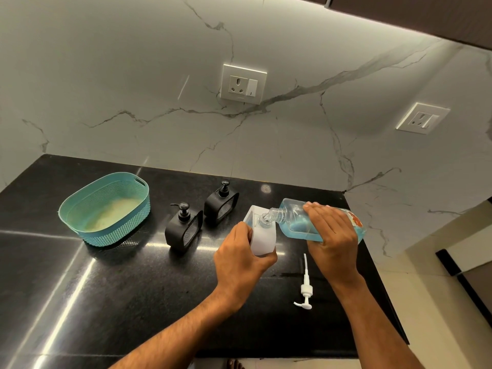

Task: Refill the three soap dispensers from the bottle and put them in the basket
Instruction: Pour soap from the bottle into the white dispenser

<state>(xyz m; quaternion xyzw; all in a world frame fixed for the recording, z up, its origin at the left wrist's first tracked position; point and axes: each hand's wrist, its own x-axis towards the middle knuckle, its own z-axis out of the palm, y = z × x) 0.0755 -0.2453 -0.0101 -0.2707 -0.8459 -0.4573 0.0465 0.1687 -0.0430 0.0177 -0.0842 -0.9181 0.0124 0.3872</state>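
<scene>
L hand [241, 258] grips the white soap holder [262, 239] tight near the counter's [106, 302] back-right corner. R hand [332, 235] wraps the tipped bottle [295, 222], its mouth in the holder's top.

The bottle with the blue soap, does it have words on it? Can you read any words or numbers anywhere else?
No text can be read here.
Bottle: a red and orange label shows at its far end, mostly hidden behind the right hand; its print is too blurred to read.
White dispenser, held by the left hand: no writing visible.
Two black dispensers, basket, wall sockets: no writing visible.
</scene>
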